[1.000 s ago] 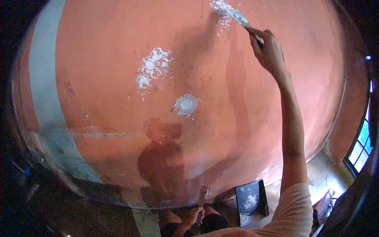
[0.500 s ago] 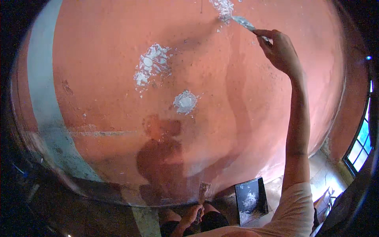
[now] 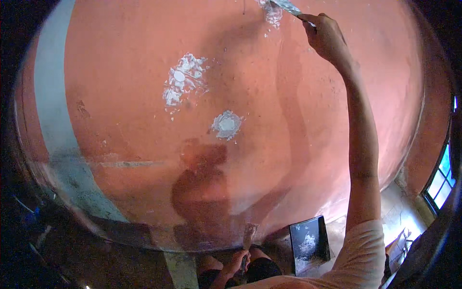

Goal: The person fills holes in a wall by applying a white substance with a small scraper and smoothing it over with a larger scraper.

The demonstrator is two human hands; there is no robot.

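My right hand (image 3: 328, 39) reaches high up the orange wall, fingers closed round a putty knife (image 3: 288, 6). Its white-smeared blade lies against a white filler patch (image 3: 274, 18) at the top edge, partly cut off by the frame. Lower left of it is a larger rough filler patch (image 3: 185, 77) with a smooth round spot. Below that sits a smaller roundish patch (image 3: 226, 124). Down by my knees, my left hand (image 3: 239, 260) grips a second scraper (image 3: 250, 235), its blade pointing up and stained.
A black tray (image 3: 309, 243) with white filler on it rests on the floor at right. A pale vertical band (image 3: 50, 96) runs down the wall's left side. A window (image 3: 440, 180) stands at far right. My shadow falls on the wall.
My right hand has moved up and slightly left with the putty knife, its blade now higher on the top patch. The left hand stays low with its scraper.
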